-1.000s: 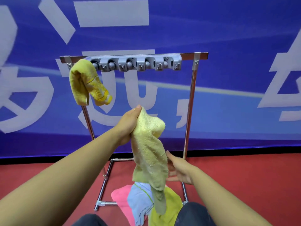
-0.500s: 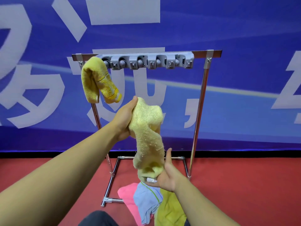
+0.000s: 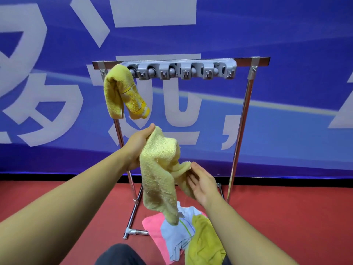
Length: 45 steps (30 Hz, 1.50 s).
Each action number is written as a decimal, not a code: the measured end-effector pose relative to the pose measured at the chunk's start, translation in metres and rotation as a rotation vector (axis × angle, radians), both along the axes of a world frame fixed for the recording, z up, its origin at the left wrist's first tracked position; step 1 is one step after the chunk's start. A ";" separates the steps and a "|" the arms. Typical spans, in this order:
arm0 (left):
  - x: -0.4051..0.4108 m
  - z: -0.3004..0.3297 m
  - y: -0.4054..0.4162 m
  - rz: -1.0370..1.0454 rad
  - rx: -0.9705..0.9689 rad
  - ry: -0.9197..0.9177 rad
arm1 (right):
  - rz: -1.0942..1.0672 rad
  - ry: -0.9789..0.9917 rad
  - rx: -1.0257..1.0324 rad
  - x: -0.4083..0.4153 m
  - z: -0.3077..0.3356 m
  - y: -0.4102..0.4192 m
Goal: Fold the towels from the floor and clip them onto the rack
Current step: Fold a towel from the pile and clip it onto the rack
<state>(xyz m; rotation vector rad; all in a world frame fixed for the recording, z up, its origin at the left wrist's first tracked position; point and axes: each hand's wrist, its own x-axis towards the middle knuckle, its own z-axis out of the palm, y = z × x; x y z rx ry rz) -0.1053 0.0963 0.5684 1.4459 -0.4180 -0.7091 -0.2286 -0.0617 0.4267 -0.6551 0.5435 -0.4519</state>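
The left hand (image 3: 138, 144) is gripping the top of a pale yellow towel (image 3: 160, 175), fingers curled round it, in front of the rack (image 3: 241, 119). The right hand (image 3: 202, 183) is touching a fold of it with fingers nearly straight. A darker yellow towel (image 3: 122, 92) is hanging clipped at the left end of the grey clip bar (image 3: 183, 70). Pink (image 3: 152, 226), light blue (image 3: 177, 232) and olive-yellow (image 3: 204, 240) towels are lying on the red floor (image 3: 286, 217).

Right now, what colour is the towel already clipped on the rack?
Mustard yellow, with a brighter yellow-orange band near one end: the clipped towel, seen in the head view.
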 end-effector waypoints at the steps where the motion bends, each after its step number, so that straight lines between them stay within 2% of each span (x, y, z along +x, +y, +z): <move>1: -0.001 -0.002 0.000 0.016 0.023 -0.026 | -0.011 0.004 -0.011 0.000 0.000 -0.003; 4: -0.005 -0.009 -0.002 0.083 0.102 -0.136 | -0.044 -0.032 -0.012 -0.003 0.008 -0.009; 8: -0.014 -0.033 -0.009 0.030 0.283 -0.354 | -0.051 -0.115 -0.033 -0.001 0.020 -0.014; 11: -0.018 -0.063 -0.022 0.082 0.332 -0.230 | 0.018 -0.110 -0.064 0.001 0.030 -0.016; 14: -0.023 -0.080 -0.034 0.142 0.195 -0.084 | 0.159 -0.043 -0.085 -0.001 0.034 -0.022; 19: -0.011 -0.085 -0.028 0.253 0.196 -0.179 | 0.242 0.208 -0.179 -0.011 0.024 -0.044; 21: 0.000 -0.084 -0.017 0.278 0.221 -0.186 | 0.215 0.385 -0.350 -0.016 0.023 -0.056; 25: 0.011 -0.080 0.001 0.334 0.205 -0.199 | 0.135 0.809 -0.941 -0.025 0.022 -0.087; 28: 0.017 -0.078 0.010 0.366 0.174 -0.184 | 0.122 0.985 -1.140 -0.032 0.021 -0.107; 31: 0.023 -0.075 0.017 0.394 0.119 -0.148 | 0.210 1.185 -1.362 -0.035 0.018 -0.117; 33: 0.025 -0.071 0.021 0.405 0.095 -0.140 | 0.139 1.228 -1.353 -0.035 0.015 -0.126; 36: 0.028 -0.068 0.024 0.392 0.069 -0.094 | 0.027 1.077 -1.199 -0.035 0.019 -0.131; 37: 0.029 -0.068 0.024 0.396 0.063 -0.080 | -0.006 0.963 -1.079 -0.035 0.022 -0.128; 39: 0.031 -0.068 0.025 0.422 0.063 -0.074 | -0.097 0.640 -0.684 -0.036 0.032 -0.119; 41: 0.032 -0.067 0.027 0.416 0.027 -0.084 | -0.077 0.386 -0.399 -0.040 0.047 -0.112; 43: 0.032 -0.065 0.029 0.374 -0.024 -0.088 | -0.011 0.221 -0.317 -0.041 0.052 -0.110; 45: 0.033 -0.065 0.030 0.363 -0.042 -0.091 | 0.040 0.143 -0.384 -0.040 0.054 -0.109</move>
